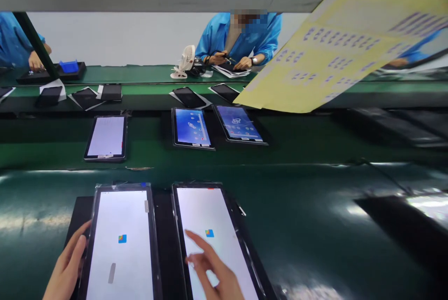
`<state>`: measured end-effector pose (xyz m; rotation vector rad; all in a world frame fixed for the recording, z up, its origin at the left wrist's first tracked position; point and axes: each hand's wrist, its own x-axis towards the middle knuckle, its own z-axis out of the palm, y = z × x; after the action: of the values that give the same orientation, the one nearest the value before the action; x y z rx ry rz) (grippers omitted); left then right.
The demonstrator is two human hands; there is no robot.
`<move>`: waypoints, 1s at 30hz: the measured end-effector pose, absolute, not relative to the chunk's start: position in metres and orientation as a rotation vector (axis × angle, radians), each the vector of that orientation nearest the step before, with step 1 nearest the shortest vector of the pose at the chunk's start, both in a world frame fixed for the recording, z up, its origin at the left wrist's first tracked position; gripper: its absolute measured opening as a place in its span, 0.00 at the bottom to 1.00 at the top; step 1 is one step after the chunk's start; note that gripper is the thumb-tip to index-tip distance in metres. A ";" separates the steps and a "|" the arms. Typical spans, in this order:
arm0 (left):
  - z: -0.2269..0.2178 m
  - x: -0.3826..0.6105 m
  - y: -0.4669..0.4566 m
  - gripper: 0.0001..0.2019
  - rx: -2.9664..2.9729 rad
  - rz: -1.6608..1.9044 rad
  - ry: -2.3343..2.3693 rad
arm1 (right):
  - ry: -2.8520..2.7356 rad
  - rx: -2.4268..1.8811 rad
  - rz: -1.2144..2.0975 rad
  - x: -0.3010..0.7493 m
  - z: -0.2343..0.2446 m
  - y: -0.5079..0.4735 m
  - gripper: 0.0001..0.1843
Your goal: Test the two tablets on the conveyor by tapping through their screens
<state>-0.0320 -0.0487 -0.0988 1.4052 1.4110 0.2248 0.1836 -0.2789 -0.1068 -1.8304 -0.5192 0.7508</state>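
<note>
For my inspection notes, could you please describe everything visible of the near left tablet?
The tablet has a dark border, clear plastic-looking film and a small blue mark at the top. Its lit white screen shows a coloured icon and two grey patches. Screen up, bottom out of frame, it overlaps a black slab. The left hand's grip seems to touch its left edge.

The left tablet (121, 253) beside the left hand (66, 262) and the right tablet (220, 220) under the right hand (217, 272) have smooth, glassy fronts and shiny, film-like edges. Around both hands, the bench (297, 216) is smooth and glossy. Well beyond them, the fan (187, 61) looks like plastic, the sleeve (209, 38) is creased cloth, and the yellow sheet (322, 52) looks like matt paper.
</note>
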 end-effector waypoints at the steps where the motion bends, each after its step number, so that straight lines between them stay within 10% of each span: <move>1: -0.098 -0.032 -0.049 0.41 1.414 0.219 1.397 | -0.486 -1.902 0.626 0.196 -0.108 -0.285 0.32; 10: -0.097 -0.024 -0.048 0.44 1.537 0.202 1.434 | -0.331 -2.355 0.252 0.272 -0.159 -0.334 0.53; 30: -0.099 -0.025 -0.047 0.42 1.609 0.139 1.412 | -0.261 -2.203 0.427 0.278 -0.155 -0.311 0.41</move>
<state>-0.0251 -0.0474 -0.0994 1.6094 1.4117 0.1386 0.2779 -0.3114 -0.1550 -2.2029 -0.2614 0.4272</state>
